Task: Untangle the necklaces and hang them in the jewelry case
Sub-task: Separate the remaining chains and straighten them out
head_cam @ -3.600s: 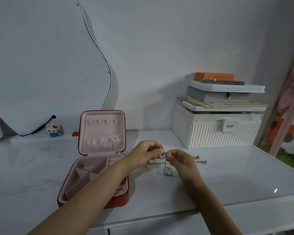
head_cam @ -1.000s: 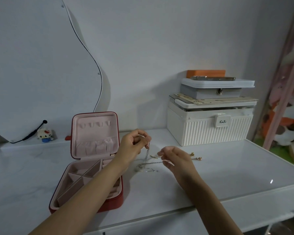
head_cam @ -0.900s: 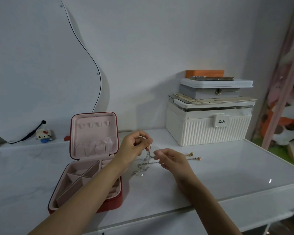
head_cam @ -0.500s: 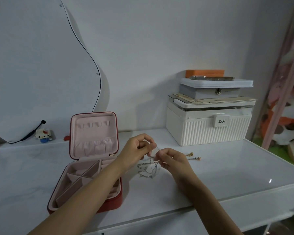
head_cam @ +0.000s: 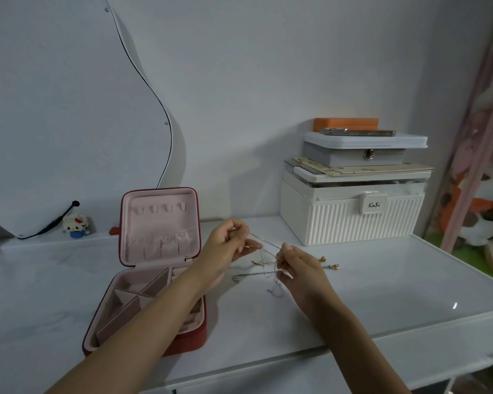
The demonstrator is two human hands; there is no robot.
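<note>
Your left hand (head_cam: 230,242) and right hand (head_cam: 296,268) each pinch the thin tangled silver chain necklaces (head_cam: 264,263), stretching one strand taut just right of the open red, pink-lined jewelry case (head_cam: 157,268), probably to expose the knot.

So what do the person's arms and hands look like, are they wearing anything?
Both forearms are bare, with no sleeves showing as far as the picture's lower edge. The left hand and the right hand wear no gloves, and no watch or bracelet shows at either wrist. Rings are too small to tell.
</note>
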